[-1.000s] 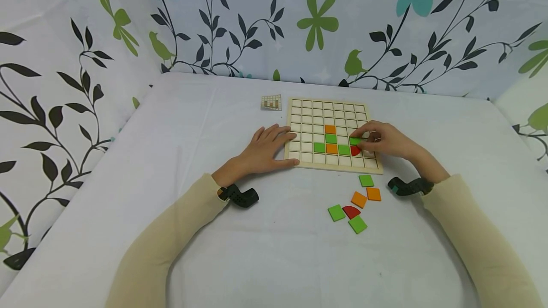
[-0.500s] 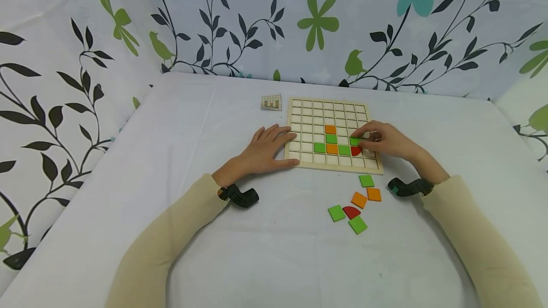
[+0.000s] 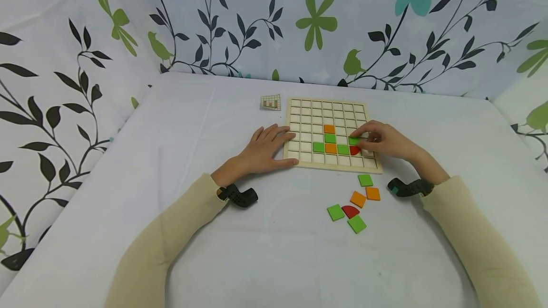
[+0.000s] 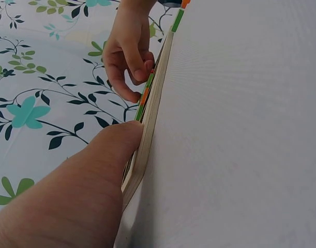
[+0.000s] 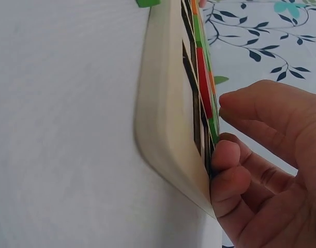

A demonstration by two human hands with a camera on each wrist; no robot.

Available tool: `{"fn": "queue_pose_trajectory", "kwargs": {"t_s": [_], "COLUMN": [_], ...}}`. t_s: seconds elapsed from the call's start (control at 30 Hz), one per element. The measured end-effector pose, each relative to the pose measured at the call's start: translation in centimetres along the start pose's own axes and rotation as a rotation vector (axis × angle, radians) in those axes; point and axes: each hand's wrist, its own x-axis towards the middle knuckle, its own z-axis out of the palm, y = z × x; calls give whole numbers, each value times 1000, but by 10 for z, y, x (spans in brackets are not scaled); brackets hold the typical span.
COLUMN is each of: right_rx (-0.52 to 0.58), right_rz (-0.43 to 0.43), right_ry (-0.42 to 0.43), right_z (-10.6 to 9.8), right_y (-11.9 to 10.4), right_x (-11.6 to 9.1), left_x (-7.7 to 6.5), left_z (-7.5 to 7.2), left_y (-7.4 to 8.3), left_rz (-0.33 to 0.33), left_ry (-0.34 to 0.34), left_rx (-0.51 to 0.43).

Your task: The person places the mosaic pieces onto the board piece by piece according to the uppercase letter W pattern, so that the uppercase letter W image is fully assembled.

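Note:
A light wooden grid board (image 3: 308,118) lies on the white table, with green and orange square tiles and a red quarter-circle tile (image 3: 354,150) set in its cells. My right hand (image 3: 385,139) is over the board's right side, thumb and forefinger at a green square tile (image 3: 354,140) just behind the red one. In the right wrist view this green tile (image 5: 214,129) lies low in the grid beside the curled fingers (image 5: 230,181). My left hand (image 3: 263,151) rests spread at the board's left edge, its thumb (image 4: 108,150) against the frame in the left wrist view.
In front of the board lie loose tiles: several green squares, such as a green tile (image 3: 365,180), orange squares (image 3: 358,199) and a red quarter-circle (image 3: 350,211). A small card with a grid pattern (image 3: 270,102) lies behind the left hand. Patterned cloth (image 3: 317,23) hangs behind the table.

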Motion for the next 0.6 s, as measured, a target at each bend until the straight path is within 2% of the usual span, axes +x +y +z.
{"fn": "queue_pose_trajectory", "kwargs": {"t_s": [0.33, 0.6], "right_rx": [2, 18], "right_rz": [-67, -101], "right_ry": [35, 30], "right_z": [1, 1], "right_y": [2, 0], "right_x": [-3, -7], "left_x": [0, 1], "left_z": [0, -1], "left_y": [-1, 1], "left_rz": [2, 1], "left_ry": [1, -2], "left_rx": [1, -5]}}
